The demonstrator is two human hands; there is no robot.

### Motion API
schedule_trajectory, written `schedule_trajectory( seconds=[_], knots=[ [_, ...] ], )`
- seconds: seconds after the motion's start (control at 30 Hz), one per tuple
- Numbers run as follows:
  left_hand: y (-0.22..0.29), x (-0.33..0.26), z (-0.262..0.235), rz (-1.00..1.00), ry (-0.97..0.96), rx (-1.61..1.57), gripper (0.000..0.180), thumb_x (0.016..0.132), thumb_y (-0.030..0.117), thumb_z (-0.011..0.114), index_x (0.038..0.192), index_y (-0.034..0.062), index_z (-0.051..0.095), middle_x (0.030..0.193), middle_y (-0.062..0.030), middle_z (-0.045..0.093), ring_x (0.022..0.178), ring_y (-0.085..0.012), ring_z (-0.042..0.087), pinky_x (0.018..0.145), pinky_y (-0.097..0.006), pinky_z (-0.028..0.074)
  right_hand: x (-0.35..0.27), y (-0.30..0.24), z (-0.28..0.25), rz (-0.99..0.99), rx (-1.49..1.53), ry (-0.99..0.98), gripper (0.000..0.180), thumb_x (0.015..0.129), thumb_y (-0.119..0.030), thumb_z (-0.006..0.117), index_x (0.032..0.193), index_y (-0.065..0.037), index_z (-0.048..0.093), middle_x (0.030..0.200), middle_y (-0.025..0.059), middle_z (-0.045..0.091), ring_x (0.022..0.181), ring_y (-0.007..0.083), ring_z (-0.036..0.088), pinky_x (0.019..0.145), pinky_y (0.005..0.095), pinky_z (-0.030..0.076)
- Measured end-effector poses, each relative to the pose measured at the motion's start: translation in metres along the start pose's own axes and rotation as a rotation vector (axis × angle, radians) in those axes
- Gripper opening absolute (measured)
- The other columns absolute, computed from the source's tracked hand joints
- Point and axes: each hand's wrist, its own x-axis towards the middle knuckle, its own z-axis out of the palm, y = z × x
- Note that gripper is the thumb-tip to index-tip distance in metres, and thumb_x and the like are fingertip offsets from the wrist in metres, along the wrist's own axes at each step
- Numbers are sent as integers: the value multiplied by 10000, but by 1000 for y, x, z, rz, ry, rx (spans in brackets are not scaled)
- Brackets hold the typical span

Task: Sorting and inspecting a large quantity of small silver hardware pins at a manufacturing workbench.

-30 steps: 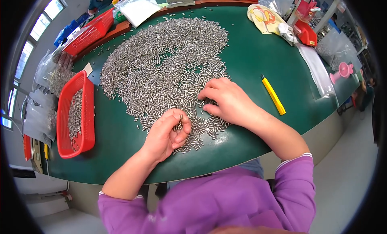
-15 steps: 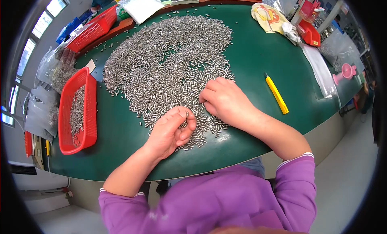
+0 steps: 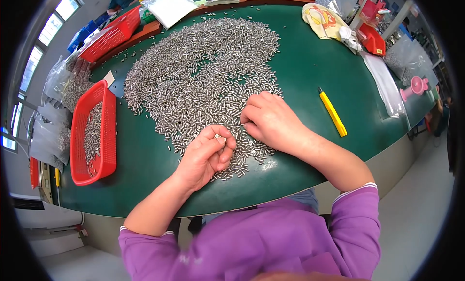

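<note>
A broad heap of small silvery metal cylinders [image 3: 193, 82] spreads over the green tabletop. At its near edge, my left hand [image 3: 206, 155] is turned partly palm up with its fingers curled. Between the thumb and fingers shows a small metal cylinder [image 3: 222, 140]; whether more lie in the palm I cannot tell. My right hand [image 3: 271, 120] rests palm down on the near right part of the heap. Its fingers are bent together among the pieces, and its fingertips are hidden, so anything pinched there cannot be made out.
On the left stands a red plastic basket [image 3: 112, 135] partly filled with similar pieces. A yellow utility knife [image 3: 333, 112] lies to the right. Clear plastic bags [image 3: 385, 85], a patterned cloth [image 3: 324, 22], and another red basket [image 3: 109, 39] line the table's edges. A person sits at the far left.
My left fingers have shifted slightly, and the small cylinder in them has turned. My right hand has barely moved, staying on the heap.
</note>
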Motion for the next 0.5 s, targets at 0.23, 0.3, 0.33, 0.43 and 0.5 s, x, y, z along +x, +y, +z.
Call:
schedule_trajectory(
  seconds=[0.23, 0.3, 0.33, 0.43, 0.5],
  knots=[
    [-4, 0, -2, -20, 30, 48, 177, 893, 133, 502, 1048, 52, 474, 863, -53, 524, 604, -67, 420, 470, -180, 342, 6, -15, -10, -42, 436, 127, 105, 699, -133, 641, 783, -100, 587, 817, 40, 552, 825, 232, 527, 762, 342, 411],
    [-3, -1, -2, -20, 16, 52, 196, 897, 121, 504, 1077, 44, 482, 840, -57, 539, 587, -64, 440, 447, -183, 348, 3, -20, -6, -36, 479, 93, 114, 697, -135, 646, 796, -107, 598, 821, 36, 553, 829, 222, 527, 767, 341, 410],
    [-3, -1, -2, -21, 17, 52, 196, 897, 121, 504, 1077, 44, 482, 840, -57, 539, 587, -64, 440, 447, -183, 348, 3, -19, -6, -43, 490, 89, 123, 692, -134, 652, 803, -109, 604, 828, 34, 554, 835, 217, 525, 771, 334, 411],
    [-2, 0, -1, -34, 65, 60, 152, 900, 123, 499, 1031, 47, 505, 811, -46, 538, 567, -62, 430, 434, -183, 338, 4, -19, -11, -22, 457, 97, 134, 688, -137, 656, 810, -111, 608, 837, 36, 555, 846, 222, 524, 774, 333, 413],
    [-2, 0, -2, 0, 47, 64, 120, 905, 142, 489, 986, 58, 516, 777, -28, 522, 513, -52, 371, 404, -166, 302, 5, -15, -15, 22, 329, 116, 141, 691, -141, 655, 822, -111, 612, 837, 39, 548, 855, 224, 518, 767, 339, 416]
  ],
)
